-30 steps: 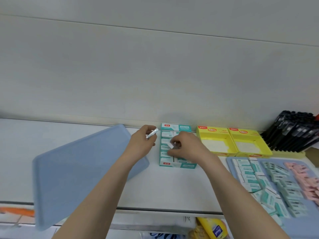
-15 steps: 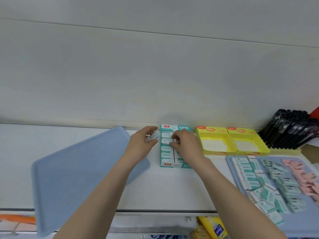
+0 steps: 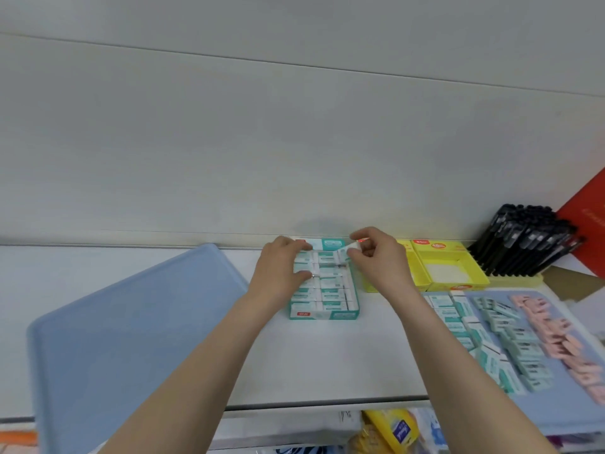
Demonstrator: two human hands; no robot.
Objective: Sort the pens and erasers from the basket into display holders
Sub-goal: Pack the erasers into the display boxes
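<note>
While R hand [image 3: 376,262] pinches a teal eraser [image 3: 343,253], tilted, long axis L-R, over back-right corner of the display box [image 3: 322,315], I judge its slot just below; L hand [image 3: 281,270] rests on left column, grip unclear.

The desk [image 3: 327,362] is white, smooth and matt. The big blue tray [image 3: 131,339] looks like smooth plastic with a dull shine. The teal display box [image 3: 322,315] is printed card. The erasers [image 3: 330,294] in it wear paper sleeves, like the eraser [image 3: 346,252] held over it. The yellow boxes [image 3: 448,253] are card with a soft shine. The black pens [image 3: 530,237] are shiny plastic. The pink erasers [image 3: 556,335] look soft and matt.
</note>
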